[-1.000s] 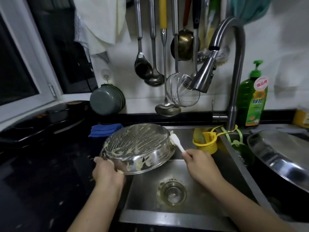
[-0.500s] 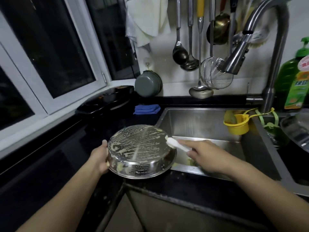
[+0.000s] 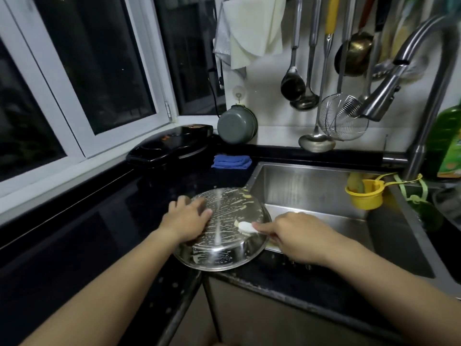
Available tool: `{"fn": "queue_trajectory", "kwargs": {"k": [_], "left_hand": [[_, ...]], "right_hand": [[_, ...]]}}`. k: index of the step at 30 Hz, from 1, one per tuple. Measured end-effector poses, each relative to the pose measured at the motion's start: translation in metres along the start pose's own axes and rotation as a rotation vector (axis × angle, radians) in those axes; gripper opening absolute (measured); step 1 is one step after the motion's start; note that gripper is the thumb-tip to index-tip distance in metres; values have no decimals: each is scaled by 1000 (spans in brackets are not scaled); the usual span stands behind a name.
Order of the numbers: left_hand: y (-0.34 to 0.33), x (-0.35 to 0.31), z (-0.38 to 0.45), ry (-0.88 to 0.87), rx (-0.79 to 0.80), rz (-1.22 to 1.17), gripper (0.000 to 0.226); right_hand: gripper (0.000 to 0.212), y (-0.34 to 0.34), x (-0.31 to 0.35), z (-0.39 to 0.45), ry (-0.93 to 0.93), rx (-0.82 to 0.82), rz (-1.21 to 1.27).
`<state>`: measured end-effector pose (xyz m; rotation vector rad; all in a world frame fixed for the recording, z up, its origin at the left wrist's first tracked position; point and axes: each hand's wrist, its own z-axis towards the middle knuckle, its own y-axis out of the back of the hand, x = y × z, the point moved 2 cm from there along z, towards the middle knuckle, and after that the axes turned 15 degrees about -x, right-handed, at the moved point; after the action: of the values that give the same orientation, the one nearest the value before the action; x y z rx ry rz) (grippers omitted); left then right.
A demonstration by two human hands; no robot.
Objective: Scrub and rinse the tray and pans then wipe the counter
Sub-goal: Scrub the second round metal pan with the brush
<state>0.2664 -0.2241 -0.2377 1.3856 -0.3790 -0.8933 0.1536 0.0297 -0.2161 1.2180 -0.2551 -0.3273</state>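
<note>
Scrubbing step. Round steel pan (image 3: 222, 231), batter-streaked, upturned on black surface (image 3: 104, 236) left of sink (image 3: 311, 193). Left hand (image 3: 185, 221) presses flat; right hand (image 3: 296, 236) pinches white scraper (image 3: 245, 227). Next: scrape firmly, then rinse.

Home kitchen: steel sink (image 3: 311, 186), hanging ladles (image 3: 294, 83), black counter (image 3: 112, 221).
</note>
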Motion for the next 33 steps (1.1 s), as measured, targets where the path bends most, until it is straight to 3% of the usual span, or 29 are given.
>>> {"fn": "queue_trajectory", "kwargs": {"k": [3, 7, 11, 16, 19, 23, 27, 30, 33], "left_hand": [[-18, 0, -5, 1, 125, -65, 59], [-19, 1, -5, 30, 142, -66, 59], [-19, 0, -8, 48, 150, -66, 58], [-20, 1, -6, 47, 134, -53, 58], [-19, -1, -8, 37, 140, -50, 58], [-19, -1, -9, 33, 144, -38, 58], [-18, -1, -8, 36, 147, -30, 58], [-17, -4, -9, 29, 149, -30, 58], [-17, -4, -10, 32, 138, -18, 58]], "right_hand": [[61, 13, 0, 8, -66, 3, -143], [68, 1, 50, -13, 17, 4, -7], [66, -15, 27, -7, -168, -124, -56], [64, -46, 76, -42, -50, -351, 80], [64, -53, 30, -43, -44, -466, 30], [56, -41, -36, -45, -42, -398, -8], [50, -44, -10, -32, 158, -242, 195], [24, -41, -13, -26, 74, -234, 242], [17, -29, -40, -19, -48, -174, 29]]}}
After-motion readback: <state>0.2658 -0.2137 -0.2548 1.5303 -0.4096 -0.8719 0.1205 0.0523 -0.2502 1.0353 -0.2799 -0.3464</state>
